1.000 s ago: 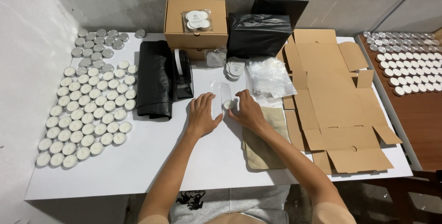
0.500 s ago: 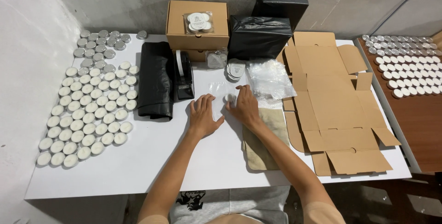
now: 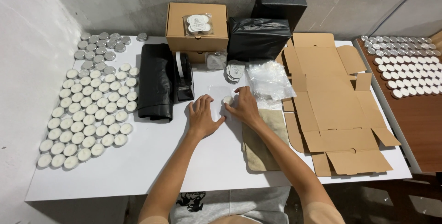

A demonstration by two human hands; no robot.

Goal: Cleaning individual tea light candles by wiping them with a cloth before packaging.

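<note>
My left hand [image 3: 203,114] lies flat, fingers apart, pressing down on a small clear plastic bag [image 3: 218,96] on the white table [image 3: 152,159]. My right hand [image 3: 243,106] touches the bag's right side, its fingers around a white tealight candle [image 3: 228,100] at the bag. A beige cloth [image 3: 260,141] lies under my right wrist. Whether the candle is inside the bag is unclear.
Rows of white tealights [image 3: 87,113] and several empty metal cups [image 3: 99,44] fill the left. A black tape dispenser [image 3: 184,76], a black bag roll [image 3: 155,81], a brown box [image 3: 197,26], a clear bag pile [image 3: 269,79] and flat cardboard [image 3: 331,99] surround the hands. More tealights [image 3: 410,63] sit right.
Both hands have slid a little away from me along the clear bag. The right hand's fingers have closed around the tealight.
</note>
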